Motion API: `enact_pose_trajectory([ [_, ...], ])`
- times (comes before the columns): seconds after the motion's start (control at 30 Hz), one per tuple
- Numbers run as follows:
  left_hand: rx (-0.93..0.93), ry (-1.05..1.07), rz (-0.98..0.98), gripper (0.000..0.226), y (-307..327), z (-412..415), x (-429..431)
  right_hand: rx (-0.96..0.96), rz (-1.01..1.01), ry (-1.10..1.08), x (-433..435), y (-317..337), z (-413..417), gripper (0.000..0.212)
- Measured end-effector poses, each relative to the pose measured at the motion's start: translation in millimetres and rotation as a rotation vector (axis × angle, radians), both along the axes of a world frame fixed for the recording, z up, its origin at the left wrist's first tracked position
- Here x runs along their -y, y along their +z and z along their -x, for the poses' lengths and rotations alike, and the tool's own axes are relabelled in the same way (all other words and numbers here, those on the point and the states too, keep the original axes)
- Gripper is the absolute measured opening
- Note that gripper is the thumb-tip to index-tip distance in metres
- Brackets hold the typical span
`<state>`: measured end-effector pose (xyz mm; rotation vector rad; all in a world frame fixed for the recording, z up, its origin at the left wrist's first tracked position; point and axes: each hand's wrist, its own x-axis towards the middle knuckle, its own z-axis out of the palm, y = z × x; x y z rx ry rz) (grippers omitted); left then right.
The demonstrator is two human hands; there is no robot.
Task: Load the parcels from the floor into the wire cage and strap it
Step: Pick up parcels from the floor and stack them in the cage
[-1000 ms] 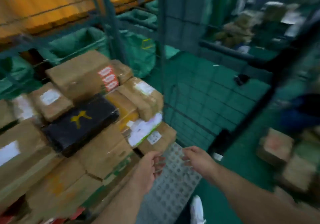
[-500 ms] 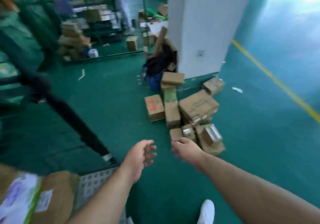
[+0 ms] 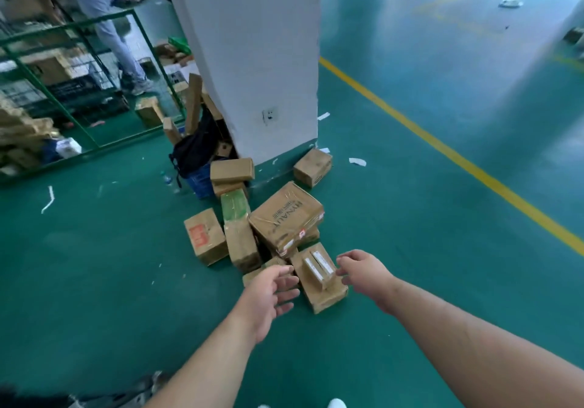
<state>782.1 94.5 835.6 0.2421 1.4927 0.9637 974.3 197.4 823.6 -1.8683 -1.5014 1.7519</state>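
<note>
Since both hands carry nothing, I read this as the reach for a pickup. Left hand and right hand are out front, fingers loose and spread, no grip on anything. They flank the nearest parcel with palms turned in. My guess is a two-handed clamp on its sides, because a small box rides loose on top and a one-handed grab could tip it off. Contact: can't tell. The hands look above it rather than on it.

The parcels sit heaped on the green floor at the near foot of the white pillar. A big taped carton lies tilted across others mid-heap, with a red-label box on the pillar's near-left. One brown box sits alone by the pillar's right corner. The heap looks dumped, not stacked, so pulling from the near edge seems safest. Taking from under the carton may shift it.

Unclear or hidden:
- A green-framed mesh cage stands left of the pillar with cartons inside. Can't tell if it's the one to load.
- No strap in view.
- A black bag and blue crate at the pillar's left base block whatever is behind them.
- Someone's legs show beyond the cage, upper body cropped.
- A grey shape at the bottom-left edge, well short of the pillar, is too blurred to name.

Many parcels are on the floor, so strapping looks far off.
</note>
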Motion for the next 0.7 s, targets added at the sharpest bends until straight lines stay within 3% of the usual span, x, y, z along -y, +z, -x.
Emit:
enact_pose_trajectory([
  [0.27, -0.018, 0.001, 0.108, 0.031, -33, -4, -120, -0.020, 0.025, -0.052, -110, -19, -12, 0.016],
  [0.53, -0.072, -0.203, 0.024, 0.031, -9, -52, -301, -0.044, 0.008, -0.259, -232, 12, -70, 0.018],
  [0.7, -0.061, -0.295, -0.006, 0.029, -8, -114, -415, -0.064, 0.053, -0.337, -320, -5, -124, 0.019],
])
